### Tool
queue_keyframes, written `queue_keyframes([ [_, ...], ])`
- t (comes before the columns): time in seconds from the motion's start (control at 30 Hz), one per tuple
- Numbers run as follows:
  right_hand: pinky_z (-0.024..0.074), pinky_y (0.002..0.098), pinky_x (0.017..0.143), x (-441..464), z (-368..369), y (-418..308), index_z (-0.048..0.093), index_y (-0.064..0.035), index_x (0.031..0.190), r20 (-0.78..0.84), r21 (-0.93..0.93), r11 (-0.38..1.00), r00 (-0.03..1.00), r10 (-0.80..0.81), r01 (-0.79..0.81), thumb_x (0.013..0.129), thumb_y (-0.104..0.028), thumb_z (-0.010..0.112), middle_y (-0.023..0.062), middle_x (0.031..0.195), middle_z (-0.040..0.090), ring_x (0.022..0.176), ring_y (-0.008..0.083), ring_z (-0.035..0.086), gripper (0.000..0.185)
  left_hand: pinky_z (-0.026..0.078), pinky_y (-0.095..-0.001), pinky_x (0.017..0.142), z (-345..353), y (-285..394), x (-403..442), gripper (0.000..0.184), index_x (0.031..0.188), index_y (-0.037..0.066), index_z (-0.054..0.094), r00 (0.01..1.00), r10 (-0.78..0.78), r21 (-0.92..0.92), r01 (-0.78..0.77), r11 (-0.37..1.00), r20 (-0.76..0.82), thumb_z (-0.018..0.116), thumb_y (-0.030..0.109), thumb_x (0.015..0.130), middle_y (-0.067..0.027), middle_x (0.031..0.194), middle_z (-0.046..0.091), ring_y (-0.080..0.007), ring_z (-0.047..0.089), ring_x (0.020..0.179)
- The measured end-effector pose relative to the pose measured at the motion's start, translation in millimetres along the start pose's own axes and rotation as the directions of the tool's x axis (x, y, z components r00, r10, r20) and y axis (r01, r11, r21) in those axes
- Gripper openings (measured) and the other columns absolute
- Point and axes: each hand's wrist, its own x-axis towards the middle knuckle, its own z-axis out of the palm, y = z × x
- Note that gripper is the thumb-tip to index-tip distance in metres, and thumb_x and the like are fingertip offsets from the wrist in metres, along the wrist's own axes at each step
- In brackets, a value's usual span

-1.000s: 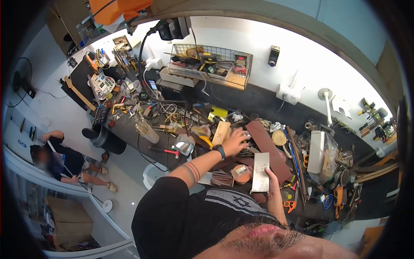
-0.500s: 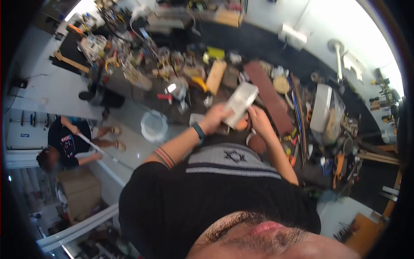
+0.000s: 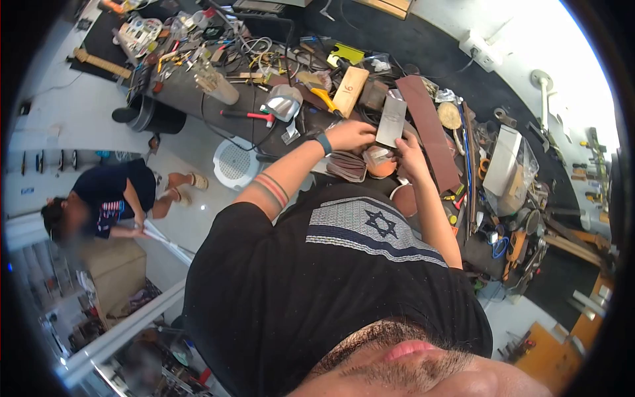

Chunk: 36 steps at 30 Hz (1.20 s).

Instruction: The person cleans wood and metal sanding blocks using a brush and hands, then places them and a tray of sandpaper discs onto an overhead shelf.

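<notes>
And here's the big dark workbench (image 3: 182, 99), heaped end to end with tools and scraps. Across it slants a long brown strip (image 3: 428, 132), and well over to its left lies a wooden block (image 3: 350, 92) inked "16". Between those two, just above the clutter, is the silvery flat piece (image 3: 392, 119), broad face up towards the wearer. The right hand (image 3: 411, 157) has it pinched at the near end, thumb on the face; the left hand (image 3: 350, 135) curls in at the near left corner. Below them sit a stack of brown sheets (image 3: 347, 167) and an orange disc (image 3: 382, 165), smallest of the bunch.

Handled well, I'd say, this wants a firm hold on the edges, fingertips off that face, and the piece level and clear of the jumble.

Harder to call: its underside is hidden, its far end may or may not be resting, the face's markings are too small to read, and whether the left fingertips actually touch, I can't tell.
</notes>
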Motion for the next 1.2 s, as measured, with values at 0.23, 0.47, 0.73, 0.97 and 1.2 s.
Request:
queue_keyframes([
  [0.23, 0.0598, 0.0328, 0.081, 27.6, -34.8, 46.7, 0.039, -0.0063, 0.170, -0.247, -0.066, 0.998, 0.968, -0.036, 0.020, 0.103, 0.003, 0.062, 0.0196, 0.142, 0.066, 0.105, 0.0230, 0.074, 0.072, 0.062, -0.0531, 0.091, -79.9, -105.4, 7.7, 0.033, 0.130, 0.015, 0.068, 0.960, 0.114, 0.748, 0.121, 0.652, -0.254, 0.064, 0.009, 0.098, -0.0128, 0.138, 0.065, -0.0387, 0.075, 0.112],
  [0.47, 0.0577, 0.0411, 0.112, -12.6, -2.8, 47.8, 0.032, -0.0026, 0.172, -0.459, -0.051, 0.981, 0.868, -0.188, 0.186, 0.088, 0.016, 0.060, 0.0241, 0.175, 0.028, 0.157, 0.0430, 0.049, 0.091, 0.059, -0.0511, 0.092, -104.7, -131.9, 17.4, 0.027, 0.121, 0.018, 0.074, 0.934, 0.332, 0.793, -0.098, 0.601, -0.136, 0.061, 0.010, 0.099, -0.0060, 0.123, 0.071, -0.0335, 0.071, 0.113],
  [0.73, 0.0613, 0.0412, 0.097, -89.2, 86.2, -108.0, 0.049, -0.0048, 0.161, 0.023, -0.509, 0.645, 0.759, -0.651, 0.570, 0.098, -0.021, 0.081, 0.0187, 0.151, 0.057, 0.119, 0.0315, 0.073, 0.072, 0.054, -0.0513, 0.099, -78.6, 85.4, -50.7, 0.042, 0.131, 0.005, 0.066, 0.694, 0.697, 0.348, -0.618, 0.705, -0.180, 0.064, -0.006, 0.090, -0.0198, 0.119, 0.070, -0.0427, 0.068, 0.111],
  [0.97, 0.0607, 0.0415, 0.088, -242.9, 36.9, -275.2, 0.074, -0.0068, 0.135, 0.154, -0.898, -0.054, 0.199, -0.968, 0.436, 0.086, -0.008, 0.090, 0.0127, 0.122, 0.072, 0.106, 0.0288, 0.073, 0.052, 0.054, -0.0506, 0.109, -82.5, 246.9, -66.2, 0.048, 0.137, 0.004, 0.057, 0.352, 0.807, 0.073, -0.898, 0.434, -0.474, 0.084, 0.007, 0.097, -0.0198, 0.138, 0.069, -0.0400, 0.068, 0.126],
  [1.2, 0.0593, 0.0435, 0.094, -372.6, -106.9, -516.0, 0.075, -0.0076, 0.128, -0.056, -0.922, 0.200, -0.398, -0.916, -0.331, 0.109, -0.050, 0.068, 0.0204, 0.116, 0.081, 0.107, 0.0392, 0.079, 0.047, 0.056, -0.0460, 0.102, -108.2, 211.3, -88.3, 0.043, 0.135, 0.001, 0.068, 0.704, 0.709, 0.237, -0.695, 0.678, 0.039, 0.081, 0.013, 0.096, -0.0207, 0.123, 0.071, -0.0394, 0.070, 0.115],
])
